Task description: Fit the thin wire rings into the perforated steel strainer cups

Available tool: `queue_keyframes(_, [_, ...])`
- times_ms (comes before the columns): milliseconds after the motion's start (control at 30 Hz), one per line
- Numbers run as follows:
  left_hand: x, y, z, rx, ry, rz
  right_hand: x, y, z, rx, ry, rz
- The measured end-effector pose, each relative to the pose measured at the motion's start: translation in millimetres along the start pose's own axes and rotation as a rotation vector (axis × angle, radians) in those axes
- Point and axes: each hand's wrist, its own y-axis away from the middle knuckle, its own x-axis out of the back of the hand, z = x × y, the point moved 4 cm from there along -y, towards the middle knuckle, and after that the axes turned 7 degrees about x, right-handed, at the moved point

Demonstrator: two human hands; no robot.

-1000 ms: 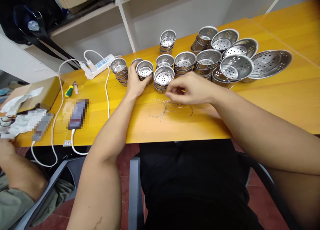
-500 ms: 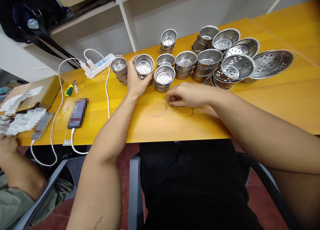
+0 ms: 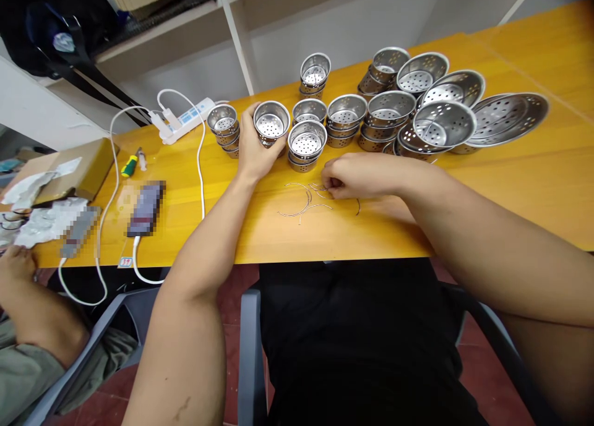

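Note:
My left hand (image 3: 255, 151) is wrapped round a perforated steel cup (image 3: 271, 124) at the top of a stack. Its thumb lies on the cup's right side. My right hand (image 3: 355, 175) rests low over the table with its fingers curled together; what they pinch, if anything, is hidden. Thin curved wires (image 3: 307, 200) lie on the table left of that hand, and a short one (image 3: 358, 207) lies below it. Between my hands stands another stack of perforated cups (image 3: 307, 143).
More cup stacks (image 3: 346, 114) and wide perforated bowls (image 3: 515, 118) line the back and right. Leftward are a power strip (image 3: 190, 120), white cables, a phone (image 3: 146, 209), a green-yellow tool (image 3: 130, 166) and a cardboard box (image 3: 88, 172). Another person's hand (image 3: 17, 264) is at far left.
My right hand has shifted slightly to the right, uncovering more of the wires beside its fingertips. My left hand still holds the cup.

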Motion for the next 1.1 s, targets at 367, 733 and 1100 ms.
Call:
queue_keyframes(367, [19.4, -5.1, 2.7, 0.011, -0.043, 0.167, 20.2, 4.9, -9.8, 0.052, -0.075, 0.306])
queue_keyframes(733, [12.4, 4.4, 20.9, -0.032, 0.079, 0.092, 26.8, 16.3, -7.9, -0.026, -0.305, 0.773])
queue_keyframes(1100, [0.6, -2.4, 6.3, -0.247, 0.277, 0.103, 16.0, 2.4, 24.7, 0.119, -0.512, 1.180])
